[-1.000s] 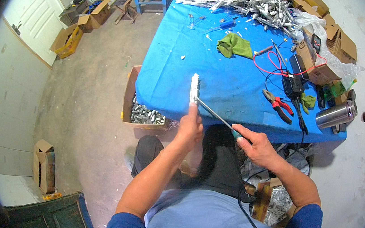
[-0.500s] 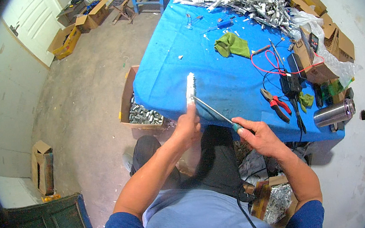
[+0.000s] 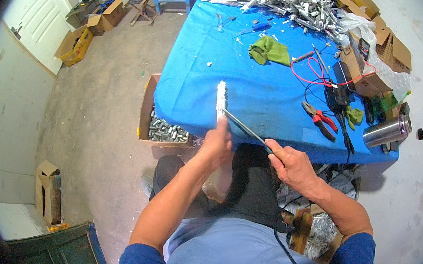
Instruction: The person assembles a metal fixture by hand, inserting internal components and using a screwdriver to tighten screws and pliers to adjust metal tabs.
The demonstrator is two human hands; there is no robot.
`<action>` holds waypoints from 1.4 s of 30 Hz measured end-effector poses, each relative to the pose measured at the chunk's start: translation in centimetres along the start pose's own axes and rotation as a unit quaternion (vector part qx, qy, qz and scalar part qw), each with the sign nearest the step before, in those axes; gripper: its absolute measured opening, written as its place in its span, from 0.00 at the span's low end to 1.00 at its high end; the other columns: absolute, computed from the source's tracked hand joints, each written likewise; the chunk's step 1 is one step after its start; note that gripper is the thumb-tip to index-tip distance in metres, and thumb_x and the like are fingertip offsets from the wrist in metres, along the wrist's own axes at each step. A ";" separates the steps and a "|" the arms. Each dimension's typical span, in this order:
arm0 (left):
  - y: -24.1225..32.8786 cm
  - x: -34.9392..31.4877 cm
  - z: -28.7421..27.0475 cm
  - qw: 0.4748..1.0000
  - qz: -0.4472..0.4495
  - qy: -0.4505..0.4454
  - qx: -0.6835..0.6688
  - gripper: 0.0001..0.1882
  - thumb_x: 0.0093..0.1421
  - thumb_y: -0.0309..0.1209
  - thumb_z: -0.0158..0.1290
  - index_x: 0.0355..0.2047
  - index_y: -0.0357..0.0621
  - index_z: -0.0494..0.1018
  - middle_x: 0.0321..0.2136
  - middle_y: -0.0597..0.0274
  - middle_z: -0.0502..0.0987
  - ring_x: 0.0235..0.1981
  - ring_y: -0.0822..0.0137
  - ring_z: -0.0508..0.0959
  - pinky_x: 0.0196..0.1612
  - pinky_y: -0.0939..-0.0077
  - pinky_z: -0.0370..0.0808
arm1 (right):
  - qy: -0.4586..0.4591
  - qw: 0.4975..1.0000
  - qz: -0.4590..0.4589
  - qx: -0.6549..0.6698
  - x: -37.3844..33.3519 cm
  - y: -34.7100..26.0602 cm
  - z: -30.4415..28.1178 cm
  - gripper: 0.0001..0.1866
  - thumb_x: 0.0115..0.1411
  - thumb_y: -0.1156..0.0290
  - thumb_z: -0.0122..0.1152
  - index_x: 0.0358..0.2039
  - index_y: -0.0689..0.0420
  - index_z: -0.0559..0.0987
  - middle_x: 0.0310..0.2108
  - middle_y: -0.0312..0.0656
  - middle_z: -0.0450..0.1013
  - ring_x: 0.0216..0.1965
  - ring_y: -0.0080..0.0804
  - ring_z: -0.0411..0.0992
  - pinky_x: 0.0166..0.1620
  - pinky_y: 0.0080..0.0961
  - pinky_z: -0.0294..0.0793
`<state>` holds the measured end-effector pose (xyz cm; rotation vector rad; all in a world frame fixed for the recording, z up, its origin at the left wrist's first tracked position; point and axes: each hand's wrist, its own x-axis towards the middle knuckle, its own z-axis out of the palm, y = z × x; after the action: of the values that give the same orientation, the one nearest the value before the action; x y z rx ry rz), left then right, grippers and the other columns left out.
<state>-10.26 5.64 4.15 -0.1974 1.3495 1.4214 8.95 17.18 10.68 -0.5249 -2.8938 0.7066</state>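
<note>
The left hand (image 3: 217,143) has its grip closed on a white strip (image 3: 221,101) over the near edge of the worktop (image 3: 186,93); the right hand (image 3: 295,167) holds a thin-shafted tool (image 3: 245,127) against it; pushing too hard could skid the tip into the left fingers

Open lane here over the table (image 3: 189,77) between white strip (image 3: 221,98) and green cloth (image 3: 269,51), while pliers (image 3: 318,116) and red cable (image 3: 297,77) crowd the right
</note>
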 end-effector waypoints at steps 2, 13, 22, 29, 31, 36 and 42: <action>-0.1 0.2 -0.2 1.000 -0.004 -0.020 -0.004 0.30 0.62 0.65 0.41 0.17 0.56 0.54 0.10 0.74 0.53 0.09 0.75 0.49 0.14 0.77 0.44 | -0.001 1.000 0.009 -0.004 -0.1 -0.3 -0.1 0.19 0.62 0.68 0.56 0.53 0.53 0.72 0.25 0.51 0.74 0.26 0.53 0.74 0.33 0.43 0.74; 0.1 0.2 -0.7 0.999 0.001 -0.051 -0.004 0.31 0.62 0.65 0.40 0.14 0.57 0.51 0.09 0.74 0.51 0.10 0.74 0.48 0.14 0.77 0.43 | 0.045 0.999 -0.029 0.010 0.1 1.1 1.4 0.24 0.59 0.66 0.60 0.57 0.49 0.70 0.22 0.48 0.71 0.23 0.50 0.73 0.27 0.43 0.74; 0.1 0.2 -0.6 0.999 -0.021 -0.047 -0.016 0.31 0.61 0.65 0.42 0.16 0.56 0.53 0.10 0.74 0.54 0.10 0.75 0.48 0.15 0.78 0.44 | 0.082 0.983 -0.074 -0.147 -0.7 2.4 4.1 0.25 0.59 0.67 0.61 0.57 0.49 0.71 0.24 0.46 0.68 0.23 0.43 0.74 0.23 0.36 0.74; -0.1 -0.2 -0.9 0.998 -0.019 -0.054 -0.015 0.29 0.61 0.65 0.42 0.19 0.55 0.55 0.10 0.74 0.53 0.10 0.76 0.49 0.14 0.77 0.43 | -0.105 0.911 0.178 0.358 0.5 0.8 -1.1 0.20 0.66 0.64 0.53 0.58 0.54 0.73 0.23 0.32 0.70 0.18 0.14 0.63 0.22 0.15 0.65; 0.1 -0.2 -0.8 0.999 -0.014 -0.049 -0.011 0.29 0.61 0.65 0.42 0.19 0.55 0.55 0.10 0.74 0.52 0.10 0.76 0.48 0.14 0.77 0.43 | -0.123 0.887 0.207 0.393 0.7 0.7 -1.1 0.20 0.67 0.64 0.52 0.58 0.53 0.72 0.24 0.32 0.71 0.18 0.14 0.64 0.21 0.13 0.64; -0.1 0.2 -1.0 0.998 -0.016 -0.059 -0.019 0.30 0.61 0.65 0.42 0.19 0.55 0.54 0.09 0.75 0.51 0.09 0.76 0.47 0.14 0.77 0.43 | -0.131 0.833 0.272 0.463 0.5 0.1 -1.1 0.22 0.66 0.68 0.51 0.60 0.57 0.69 0.27 0.35 0.73 0.21 0.16 0.68 0.24 0.15 0.69; 0.2 -0.1 -0.7 0.998 -0.020 -0.054 -0.022 0.31 0.61 0.66 0.42 0.17 0.56 0.53 0.09 0.75 0.51 0.09 0.76 0.47 0.14 0.77 0.43 | -0.099 0.869 0.185 0.449 -0.6 1.8 0.2 0.23 0.65 0.71 0.51 0.61 0.58 0.67 0.31 0.38 0.74 0.31 0.22 0.73 0.34 0.20 0.76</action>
<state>-10.69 5.07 4.12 -0.1727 1.2196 1.4096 10.02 18.40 9.61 -0.8781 -2.2089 2.0826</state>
